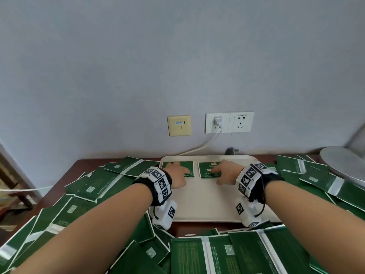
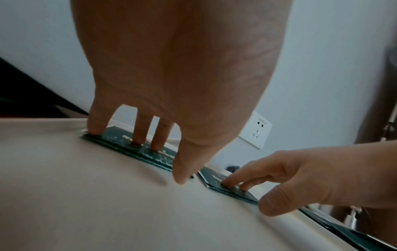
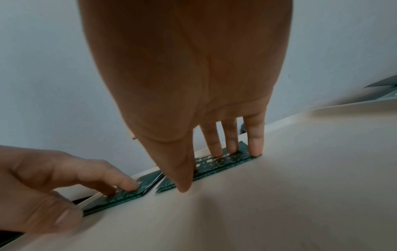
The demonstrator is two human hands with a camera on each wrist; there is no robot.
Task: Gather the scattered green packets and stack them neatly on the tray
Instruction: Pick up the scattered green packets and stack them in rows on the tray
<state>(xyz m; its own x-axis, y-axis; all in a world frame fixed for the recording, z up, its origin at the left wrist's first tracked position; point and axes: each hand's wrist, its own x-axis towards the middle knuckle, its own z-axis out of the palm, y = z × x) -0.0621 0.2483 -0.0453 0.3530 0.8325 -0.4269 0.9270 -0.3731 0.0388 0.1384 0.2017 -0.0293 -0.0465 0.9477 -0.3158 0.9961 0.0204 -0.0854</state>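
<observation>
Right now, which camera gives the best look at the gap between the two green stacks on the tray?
The right wrist view: the left stack and right stack nearly meet, a slim gap visible. The head view shows it from above, smaller. In the left wrist view the thumb partly covers it.

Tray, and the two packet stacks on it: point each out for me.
tray (image 1: 207, 202), head view, bare middle of its floor.
left packet stack (image 1: 188, 165), head view, top packet's far right part.
right packet stack (image 1: 207, 168), head view, top packet's left part.
</observation>
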